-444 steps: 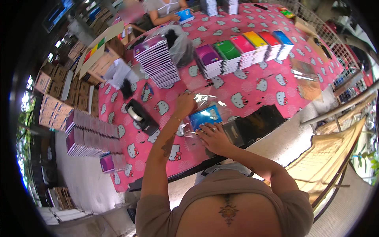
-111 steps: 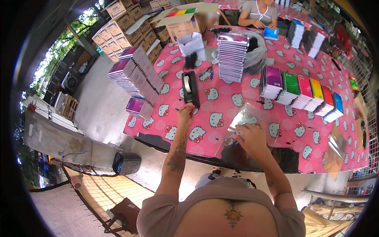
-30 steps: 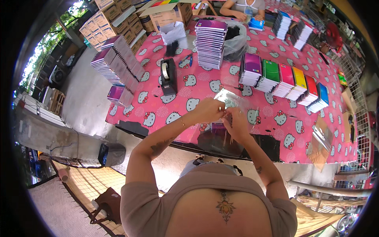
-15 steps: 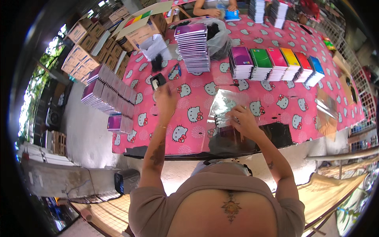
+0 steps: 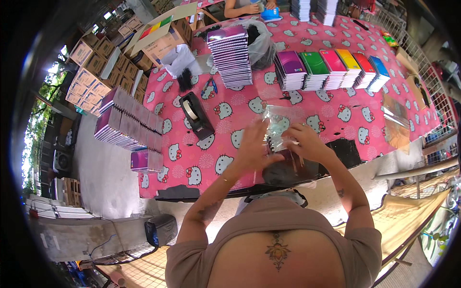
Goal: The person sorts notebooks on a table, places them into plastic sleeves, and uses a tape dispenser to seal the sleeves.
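On the table edge in front of me lies a clear plastic sleeve (image 5: 281, 117), shiny and creased, over a dark spiral-bound notebook (image 5: 290, 168) that is partly hidden. My right hand (image 5: 309, 143) rests on the sleeve, its fingers bent and closed on the plastic. Across from it, my left hand (image 5: 252, 149) hovers at the sleeve's left side with fingers stretched out, somewhat blurred, holding nothing visible. A black tape dispenser (image 5: 204, 126) with a pale roll stands left of that hand. Beyond it lie blue-handled pliers (image 5: 209, 89).
Stacked purple notebooks (image 5: 228, 60) rise at the back, and more stacks (image 5: 127, 120) line the left edge. A row of coloured notebooks (image 5: 314, 72) stands at right. Clear plastic sheets (image 5: 396, 120) lie far right. Another person's hands (image 5: 261, 7) work at the far side.
My left hand has left the tape dispenser and moved right, to the sleeve beside my right hand. The dispenser now shows fully. My right hand stays on the sleeve.
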`<state>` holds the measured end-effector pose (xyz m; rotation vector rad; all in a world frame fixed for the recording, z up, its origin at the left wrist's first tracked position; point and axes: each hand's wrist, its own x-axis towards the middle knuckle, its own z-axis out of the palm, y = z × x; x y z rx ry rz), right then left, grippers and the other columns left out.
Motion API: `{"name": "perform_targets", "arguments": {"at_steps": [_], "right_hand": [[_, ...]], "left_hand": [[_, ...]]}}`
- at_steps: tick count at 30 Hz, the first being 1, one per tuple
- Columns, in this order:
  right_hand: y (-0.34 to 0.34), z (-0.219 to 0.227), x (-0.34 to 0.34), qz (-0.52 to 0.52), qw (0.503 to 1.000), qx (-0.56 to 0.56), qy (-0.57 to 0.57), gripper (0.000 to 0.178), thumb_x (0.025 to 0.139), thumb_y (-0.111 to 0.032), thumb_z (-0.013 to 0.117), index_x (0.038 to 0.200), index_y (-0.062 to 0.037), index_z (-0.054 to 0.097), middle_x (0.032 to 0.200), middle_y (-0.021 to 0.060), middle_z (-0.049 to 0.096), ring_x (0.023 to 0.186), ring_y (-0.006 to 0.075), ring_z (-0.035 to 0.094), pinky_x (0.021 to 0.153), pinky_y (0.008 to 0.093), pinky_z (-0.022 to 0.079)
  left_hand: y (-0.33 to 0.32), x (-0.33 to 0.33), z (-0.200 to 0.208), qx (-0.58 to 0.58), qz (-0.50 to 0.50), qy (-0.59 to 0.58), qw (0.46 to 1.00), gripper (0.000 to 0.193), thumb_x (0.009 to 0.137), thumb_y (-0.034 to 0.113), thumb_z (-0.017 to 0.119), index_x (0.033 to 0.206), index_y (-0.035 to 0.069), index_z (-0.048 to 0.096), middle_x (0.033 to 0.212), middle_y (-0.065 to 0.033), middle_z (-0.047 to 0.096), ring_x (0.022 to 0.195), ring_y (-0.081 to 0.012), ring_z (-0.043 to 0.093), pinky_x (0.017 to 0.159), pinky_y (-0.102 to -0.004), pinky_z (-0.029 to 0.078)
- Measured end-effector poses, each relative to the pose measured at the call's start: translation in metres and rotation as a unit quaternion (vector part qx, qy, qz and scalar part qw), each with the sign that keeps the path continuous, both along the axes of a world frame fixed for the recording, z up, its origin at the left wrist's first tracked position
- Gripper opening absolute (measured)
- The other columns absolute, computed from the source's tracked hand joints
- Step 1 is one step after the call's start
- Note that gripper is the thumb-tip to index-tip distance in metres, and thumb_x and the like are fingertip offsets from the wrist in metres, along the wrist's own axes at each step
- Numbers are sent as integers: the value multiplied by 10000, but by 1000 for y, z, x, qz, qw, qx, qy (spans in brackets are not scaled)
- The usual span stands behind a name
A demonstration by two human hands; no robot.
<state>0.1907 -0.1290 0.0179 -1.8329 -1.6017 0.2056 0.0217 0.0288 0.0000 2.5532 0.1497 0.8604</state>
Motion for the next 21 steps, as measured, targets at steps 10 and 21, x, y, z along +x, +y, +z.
{"name": "perform_targets", "arguments": {"at_steps": [10, 21], "right_hand": [[-7, -12, 8, 38, 998, -24, -40, 167, 814, -84, 706, 963, -87, 630, 980, 73, 629, 959, 318, 592, 834, 428, 471], [14, -11, 17, -61, 996, 32, -57, 436, 783, -172, 783, 1140, -72, 553, 1056, 115, 620, 985, 311, 617, 842, 442, 480]], "left_hand": [[-16, 8, -9, -56, -60, 45, 996, 260, 817, 191, 752, 1038, 66, 696, 1108, -123, 662, 1028, -291, 612, 842, -427, 487], [-15, 49, 10, 56, 92, 71, 992, 229, 807, 130, 736, 1003, 63, 640, 782, -96, 647, 742, -286, 636, 687, -410, 512]]}}
